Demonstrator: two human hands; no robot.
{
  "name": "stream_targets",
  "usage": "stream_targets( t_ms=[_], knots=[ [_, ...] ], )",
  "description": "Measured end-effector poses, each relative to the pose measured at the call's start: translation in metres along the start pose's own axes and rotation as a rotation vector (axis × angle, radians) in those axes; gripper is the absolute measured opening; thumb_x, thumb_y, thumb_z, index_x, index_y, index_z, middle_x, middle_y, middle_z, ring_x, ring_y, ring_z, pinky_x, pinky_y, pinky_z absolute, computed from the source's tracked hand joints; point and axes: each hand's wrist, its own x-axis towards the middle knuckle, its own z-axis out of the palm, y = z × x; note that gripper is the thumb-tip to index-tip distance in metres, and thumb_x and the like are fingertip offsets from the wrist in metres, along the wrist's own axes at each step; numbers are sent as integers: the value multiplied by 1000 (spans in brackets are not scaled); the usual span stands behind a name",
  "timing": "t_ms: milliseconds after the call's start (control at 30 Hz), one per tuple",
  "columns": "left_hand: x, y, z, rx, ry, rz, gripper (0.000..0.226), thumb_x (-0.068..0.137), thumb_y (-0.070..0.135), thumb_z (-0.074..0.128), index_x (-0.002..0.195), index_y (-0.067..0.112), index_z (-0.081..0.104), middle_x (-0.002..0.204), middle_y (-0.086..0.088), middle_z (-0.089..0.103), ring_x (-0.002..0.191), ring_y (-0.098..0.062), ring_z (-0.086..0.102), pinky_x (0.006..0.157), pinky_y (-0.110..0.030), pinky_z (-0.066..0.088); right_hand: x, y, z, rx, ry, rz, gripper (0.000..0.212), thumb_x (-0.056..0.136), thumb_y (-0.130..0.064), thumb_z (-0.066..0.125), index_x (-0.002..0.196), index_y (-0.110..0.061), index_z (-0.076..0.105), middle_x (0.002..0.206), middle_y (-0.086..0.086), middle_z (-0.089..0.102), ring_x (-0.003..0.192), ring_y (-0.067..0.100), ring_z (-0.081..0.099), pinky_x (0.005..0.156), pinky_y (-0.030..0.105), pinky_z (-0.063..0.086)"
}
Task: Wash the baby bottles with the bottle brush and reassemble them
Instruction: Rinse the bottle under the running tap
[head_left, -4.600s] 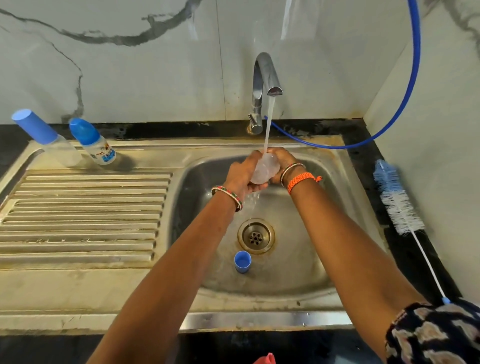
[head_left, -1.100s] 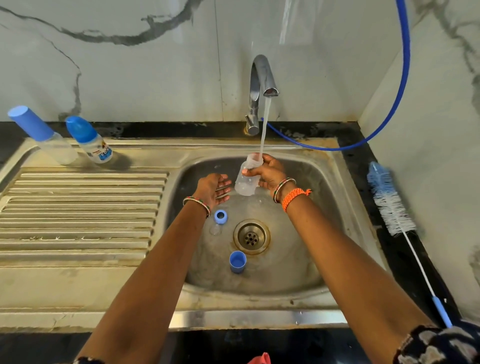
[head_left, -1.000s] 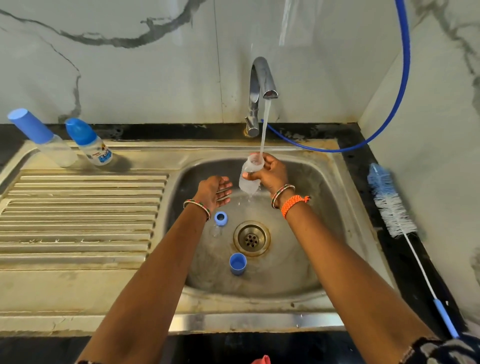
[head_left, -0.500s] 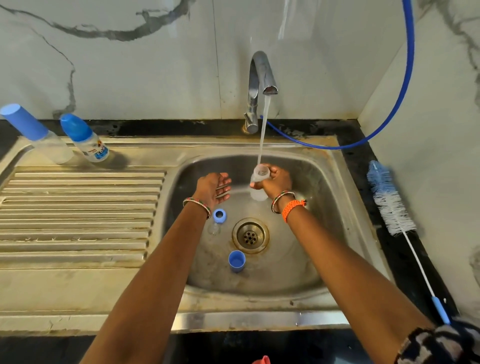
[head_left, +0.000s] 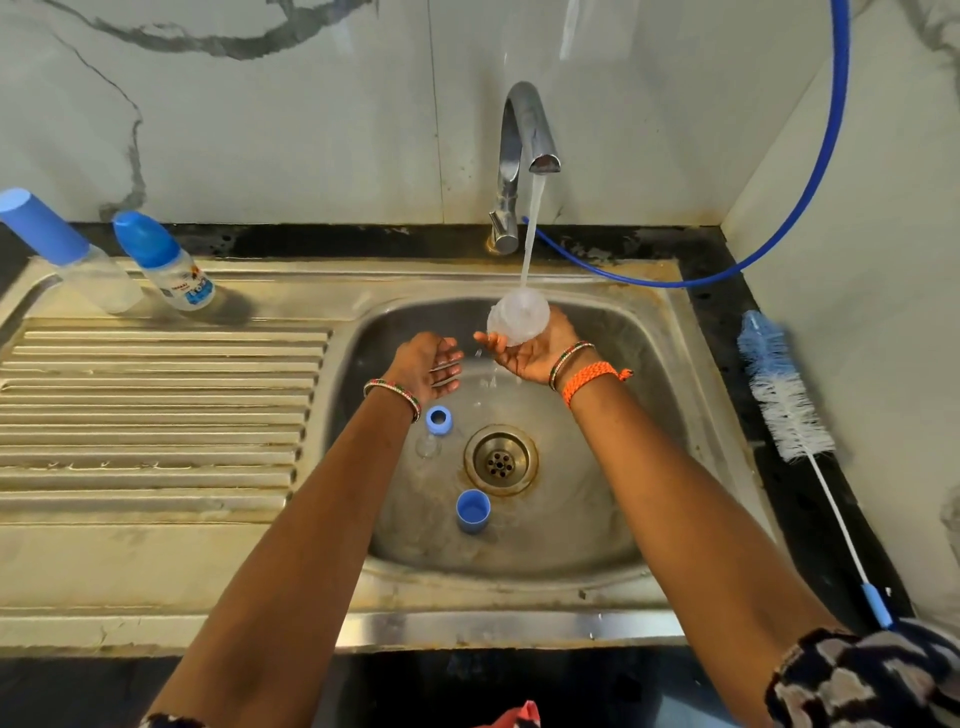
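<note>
**Clear bottle under the running tap**

Marble-veined wall panels (head_left: 260, 114) fill the back of the picture, and below them the steel sink unit (head_left: 156, 561) spreads wide, its ribbed drainboard (head_left: 156, 415) running off well to the left of the left hand. Then the basin (head_left: 649, 467), wet and shining, both forearms reaching down into it.

Up above the right hand stands the chrome tap (head_left: 522, 156), water (head_left: 532, 228) streaming straight down. A blue hose (head_left: 810, 208) loops from behind the tap up the right-hand wall.

The right hand (head_left: 530, 353) sits palm up under the stream, fingers only loosely cupped, cradling the clear bottle (head_left: 519, 317), which lies tipped on the palm with the water landing right on it. Just beside it to the left, the left hand (head_left: 426, 364) holds nothing, fingers relaxed and slightly spread, not touching the bottle.

Far to the right of the right hand, on the dark counter, lies the bottle brush (head_left: 784, 400), bristles towards the wall, thin handle running back towards the person.

Well off to the left of the left hand, at the back of the drainboard, two capped bottles stand side by side: a clear one with a tall blue cap (head_left: 62, 249) and a printed one with a blue cap (head_left: 166, 265).

Below the left hand, on the basin floor: a blue ring (head_left: 439, 418) with a clear teat (head_left: 428, 446) touching it, then the drain (head_left: 500, 460) just to their right, and nearer the person a small blue cap (head_left: 472, 512), open end up.
</note>
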Motion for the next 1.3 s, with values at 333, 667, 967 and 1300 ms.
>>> stream_targets(
  t_ms=[333,667,967,1300],
  knots=[
    [0,1,2,-11,-23,-10,27,94,15,34,83,14,59,81,-2,62,70,-15,56,66,-28,48,1,1,8,-389,222,-398,35,90,-23,62,119,-4,54,115,19,61,102,33,61,72,39,56],
    [0,-1,-2,-9,40,-6,26,94,13,36,80,15,58,80,-2,62,70,-16,55,66,-29,47,14,24,-28,-1306,515,-880,40,70,-8,78,108,-11,67,104,7,70,93,20,64,83,27,50],
    [3,15,13,37,47,77,24,97,11,40,82,18,58,77,1,60,67,-12,54,60,-26,47,24,36,-20,-1248,531,-757,36,71,-14,79,104,-7,67,105,10,69,98,25,62,76,20,40],
    [28,32,42,104,-102,391,10,92,2,57,98,10,58,81,-5,61,68,-16,57,61,-25,54,36,25,-18,-1229,502,-767,29,74,-13,76,100,-6,66,101,13,70,94,29,64,81,28,46]
  ],
)
